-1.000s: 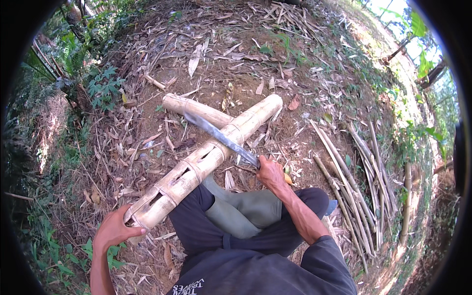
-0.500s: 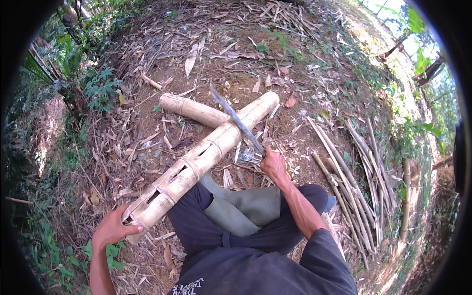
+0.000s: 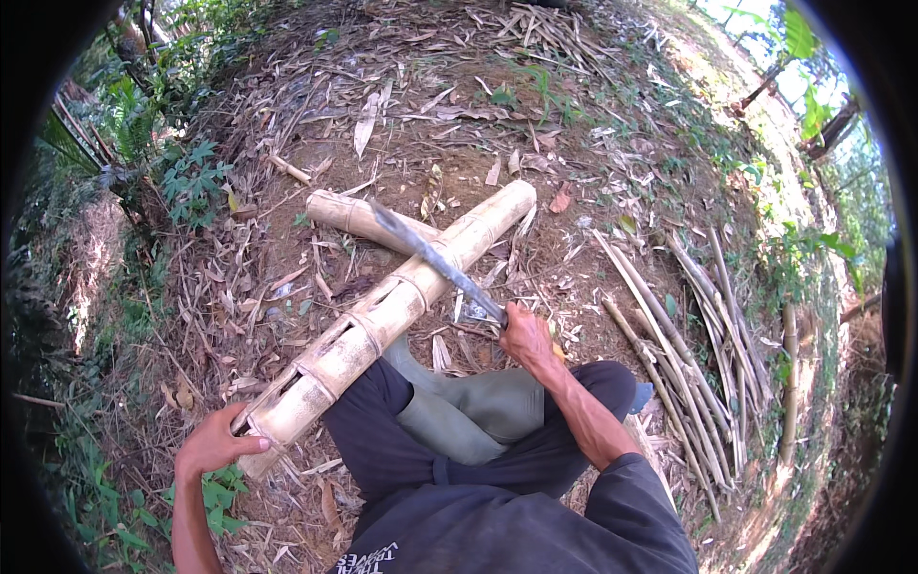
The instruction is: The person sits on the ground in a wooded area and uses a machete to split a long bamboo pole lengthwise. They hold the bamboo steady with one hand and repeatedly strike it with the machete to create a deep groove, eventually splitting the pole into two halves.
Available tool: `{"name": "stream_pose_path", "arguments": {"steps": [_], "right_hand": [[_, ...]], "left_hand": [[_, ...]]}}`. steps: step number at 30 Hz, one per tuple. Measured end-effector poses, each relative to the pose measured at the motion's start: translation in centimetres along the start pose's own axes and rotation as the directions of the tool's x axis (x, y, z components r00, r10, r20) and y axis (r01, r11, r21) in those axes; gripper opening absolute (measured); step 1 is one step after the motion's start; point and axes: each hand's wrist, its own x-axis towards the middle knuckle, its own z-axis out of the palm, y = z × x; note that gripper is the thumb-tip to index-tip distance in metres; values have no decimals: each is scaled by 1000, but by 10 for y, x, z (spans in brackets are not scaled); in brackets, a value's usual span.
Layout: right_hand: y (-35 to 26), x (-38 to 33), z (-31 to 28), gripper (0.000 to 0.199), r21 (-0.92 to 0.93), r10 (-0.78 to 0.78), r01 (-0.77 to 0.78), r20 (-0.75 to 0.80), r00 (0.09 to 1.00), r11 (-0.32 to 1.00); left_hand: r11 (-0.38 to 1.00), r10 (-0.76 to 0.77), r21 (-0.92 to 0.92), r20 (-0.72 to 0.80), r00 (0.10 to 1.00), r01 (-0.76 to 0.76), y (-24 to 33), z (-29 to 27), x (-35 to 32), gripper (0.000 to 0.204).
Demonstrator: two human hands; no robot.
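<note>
A thick, pale bamboo pole lies diagonally before me, from lower left to upper right, with long split openings along its near half. Its far part rests across a second, shorter bamboo piece on the ground. My left hand grips the near end of the pole, thumb on top and fingers hidden around the side. In my right hand is the handle of a machete. The blade crosses over the pole just beyond its middle, pointing up and left; whether its edge touches the pole I cannot tell.
Several split bamboo strips lie in a bundle on the right. Another pile of strips is at the far side. Dry leaves and chips cover the soil. My legs in rubber boots are folded close under the pole. Green plants grow at the left.
The machete blade has shifted left and nearer along the pole, with my right hand moving slightly left and down. The pole has turned slightly; my left hand keeps its hold.
</note>
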Motion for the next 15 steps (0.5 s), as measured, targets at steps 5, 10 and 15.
{"name": "stream_pose_path", "arguments": {"steps": [5, 10, 15], "right_hand": [[6, 6, 16, 19, 79, 128, -122, -88, 988, 989], [-16, -4, 20, 20, 54, -6, 11, -90, 996, 998], [15, 9, 39, 21, 93, 149, -136, -141, 979, 986]], "left_hand": [[1000, -6, 4, 10, 1000, 6, -9, -3, 7, 76], [996, 7, -93, 58, 998, -2, -29, -8, 14, 76], [998, 14, -68, 105, 994, -6, -18, -14, 19, 77]]}}
